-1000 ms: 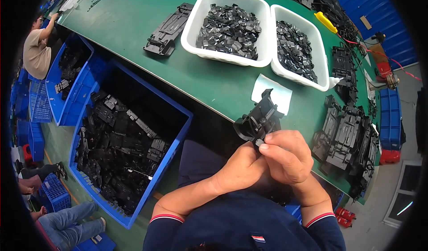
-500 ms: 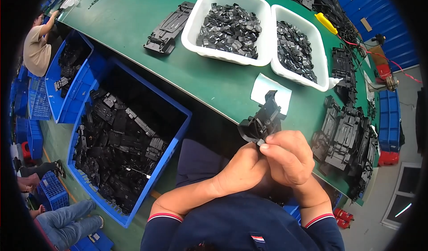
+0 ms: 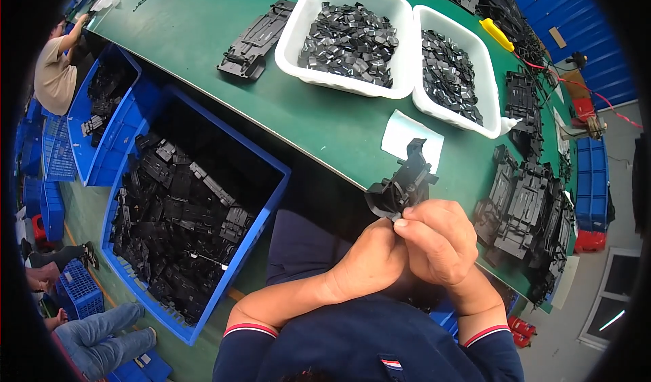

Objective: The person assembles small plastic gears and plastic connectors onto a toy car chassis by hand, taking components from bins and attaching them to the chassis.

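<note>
Both my hands meet at the near edge of the green table around a black molded plastic part [image 3: 404, 184], which is tilted upward. My left hand [image 3: 374, 254] is closed on its lower end. My right hand [image 3: 441, 238] pinches at the same end with thumb and forefinger; a small greyish tip shows there, too small to name. A white sheet of paper [image 3: 400, 135] lies on the table just behind the part. Farther back, two white tubs [image 3: 346, 89] stand side by side, holding many small black plastic pieces [image 3: 352, 43].
A similar black part [image 3: 254, 41] lies left of the tubs. More are stacked along the table's right side [image 3: 521, 212]. A large blue crate [image 3: 237, 273] of black parts stands at my left. A yellow-handled tool [image 3: 497, 36] with a red cord lies at right. Other people sit at far left.
The black part has shifted very slightly in my grip. Both hands stay almost in place, and the view has moved a little.
</note>
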`<state>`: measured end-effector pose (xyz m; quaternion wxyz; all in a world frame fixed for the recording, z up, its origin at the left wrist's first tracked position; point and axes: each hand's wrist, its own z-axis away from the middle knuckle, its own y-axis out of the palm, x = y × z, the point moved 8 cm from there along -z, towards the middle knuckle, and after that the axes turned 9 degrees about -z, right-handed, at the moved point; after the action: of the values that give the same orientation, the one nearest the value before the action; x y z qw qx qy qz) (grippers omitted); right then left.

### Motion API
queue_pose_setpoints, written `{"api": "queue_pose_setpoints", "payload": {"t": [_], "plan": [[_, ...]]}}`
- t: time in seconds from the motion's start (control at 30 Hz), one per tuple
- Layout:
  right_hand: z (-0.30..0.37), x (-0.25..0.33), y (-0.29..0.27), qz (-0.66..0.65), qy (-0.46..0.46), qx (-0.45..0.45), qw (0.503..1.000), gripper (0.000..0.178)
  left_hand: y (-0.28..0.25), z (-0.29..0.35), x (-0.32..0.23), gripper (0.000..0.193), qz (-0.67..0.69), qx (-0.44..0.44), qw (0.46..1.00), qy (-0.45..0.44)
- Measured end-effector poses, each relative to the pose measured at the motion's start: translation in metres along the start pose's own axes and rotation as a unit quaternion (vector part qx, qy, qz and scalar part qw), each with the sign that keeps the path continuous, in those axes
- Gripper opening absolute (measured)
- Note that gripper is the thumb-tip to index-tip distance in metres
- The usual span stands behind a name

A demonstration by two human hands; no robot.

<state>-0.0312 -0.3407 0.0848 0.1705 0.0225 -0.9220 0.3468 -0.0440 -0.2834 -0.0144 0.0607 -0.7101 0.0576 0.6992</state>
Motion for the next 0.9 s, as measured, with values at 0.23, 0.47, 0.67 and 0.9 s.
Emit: {"api": "queue_pose_setpoints", "payload": {"t": [0.23,0.47,0.67,0.9], "plan": [[0.000,-0.002,0.001,-0.034,0.057,0.019,0.998,0.032,-0.002,0.002,0.007,0.022,0.042,0.011,0.999,-0.012],[0.020,-0.018,-0.029,-0.014,0.218,-0.070,0.973,0.043,-0.005,-0.003,0.012,0.047,0.212,0.021,0.971,-0.106],[0.055,-0.030,-0.036,-0.101,0.323,-0.018,0.941,0.083,0.012,-0.018,-0.010,0.053,0.314,0.010,0.944,-0.103],[0.073,-0.012,-0.078,0.001,0.300,-0.110,0.948,0.082,0.049,-0.027,-0.043,0.064,0.197,0.066,0.977,-0.055]]}}
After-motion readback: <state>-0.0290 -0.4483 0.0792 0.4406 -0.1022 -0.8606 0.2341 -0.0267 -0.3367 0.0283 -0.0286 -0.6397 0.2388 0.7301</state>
